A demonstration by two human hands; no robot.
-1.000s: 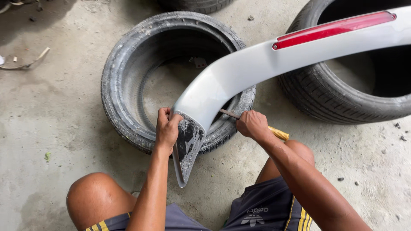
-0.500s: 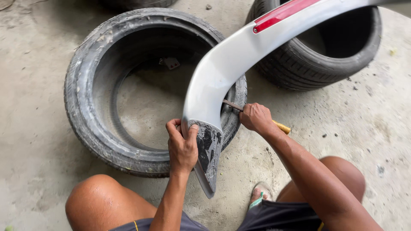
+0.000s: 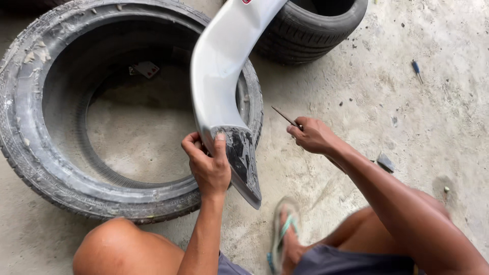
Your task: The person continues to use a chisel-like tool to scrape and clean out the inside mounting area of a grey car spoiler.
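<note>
The left hand grips the grey spoiler, steadying it on the tyre; the right hand clasps a thin screwdriver.

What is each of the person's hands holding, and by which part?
Left hand grips the curved white car-body panel near its lower tip; right hand holds a thin metal tool by its handle end.

Stained concrete floor, two worn tyres, small blue-handled screwdriver, scattered grit
</note>
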